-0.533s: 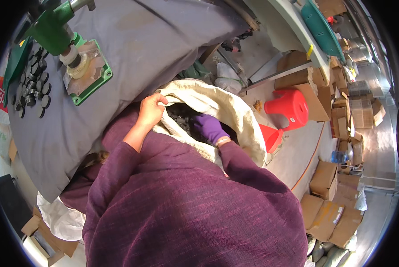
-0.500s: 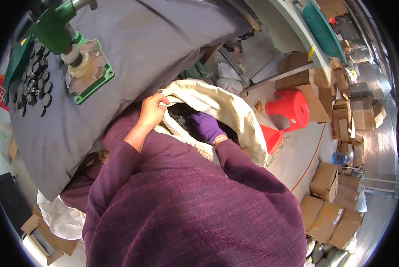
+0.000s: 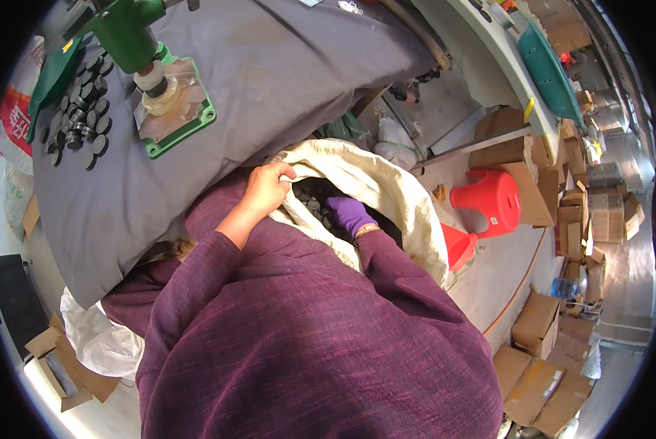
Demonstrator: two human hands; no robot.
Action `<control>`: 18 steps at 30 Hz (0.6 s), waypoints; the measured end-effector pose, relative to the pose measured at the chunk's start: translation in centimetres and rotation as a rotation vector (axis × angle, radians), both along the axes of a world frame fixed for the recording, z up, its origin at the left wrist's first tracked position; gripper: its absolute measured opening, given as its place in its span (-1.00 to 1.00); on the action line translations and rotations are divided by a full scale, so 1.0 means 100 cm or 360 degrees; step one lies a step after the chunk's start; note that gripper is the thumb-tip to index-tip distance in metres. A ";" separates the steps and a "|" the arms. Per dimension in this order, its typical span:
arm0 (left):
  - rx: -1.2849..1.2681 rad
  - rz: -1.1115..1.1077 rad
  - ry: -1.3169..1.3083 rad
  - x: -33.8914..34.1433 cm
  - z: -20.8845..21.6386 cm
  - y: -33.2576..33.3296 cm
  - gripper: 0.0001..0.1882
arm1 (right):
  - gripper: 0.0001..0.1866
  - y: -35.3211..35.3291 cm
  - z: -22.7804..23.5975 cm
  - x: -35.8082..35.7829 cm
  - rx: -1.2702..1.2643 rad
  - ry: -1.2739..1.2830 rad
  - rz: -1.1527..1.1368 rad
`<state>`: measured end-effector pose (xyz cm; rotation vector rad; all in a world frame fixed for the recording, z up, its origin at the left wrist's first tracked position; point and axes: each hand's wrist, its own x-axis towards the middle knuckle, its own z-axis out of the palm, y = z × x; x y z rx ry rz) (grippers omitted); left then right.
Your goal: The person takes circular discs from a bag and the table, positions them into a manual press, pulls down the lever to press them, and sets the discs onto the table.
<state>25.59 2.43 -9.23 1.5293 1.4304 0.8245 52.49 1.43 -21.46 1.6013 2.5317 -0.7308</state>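
The left hand [image 3: 266, 187] curls bare fingers over the rim of the cream sack [image 3: 386, 192], pinching its cloth. Just right, the purple-gloved right hand [image 3: 351, 214] reaches inside among dark discs [image 3: 310, 199], its grip unclear.

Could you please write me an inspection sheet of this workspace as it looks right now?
Surface: grey cloth-covered table, wrinkled, sloping toward the person.
Job's things: cream sack, mouth open, with small dark discs inside.
Clutter: more dark discs loose on the table's far left; green press on a green-edged base plate.
Grips: left hand, bare, pinches the sack's rim; right hand, in a purple glove, reaches inside the sack among the discs.
Cables: an orange line runs across the floor.
Surroundings: red stool, cardboard boxes along the right, white bag at lower left.
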 end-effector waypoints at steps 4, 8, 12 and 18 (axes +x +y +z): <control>0.0677 0.0066 0.0178 -0.001 0.005 -0.008 -0.77 | -0.81 -0.021 0.041 -0.014 -0.0012 0.0457 -0.0411; 0.0786 0.0000 0.0084 -0.003 0.036 -0.018 -0.77 | -0.78 -0.032 0.126 -0.038 -0.0551 0.1560 -0.0978; 0.0149 -0.0126 -0.0564 -0.009 0.045 -0.030 -0.84 | -0.71 -0.035 0.149 -0.052 -0.1348 0.2615 -0.0836; -0.0088 -0.0129 -0.0936 -0.017 0.085 -0.040 -0.83 | -0.74 -0.042 0.190 -0.083 -0.1616 0.2867 -0.0486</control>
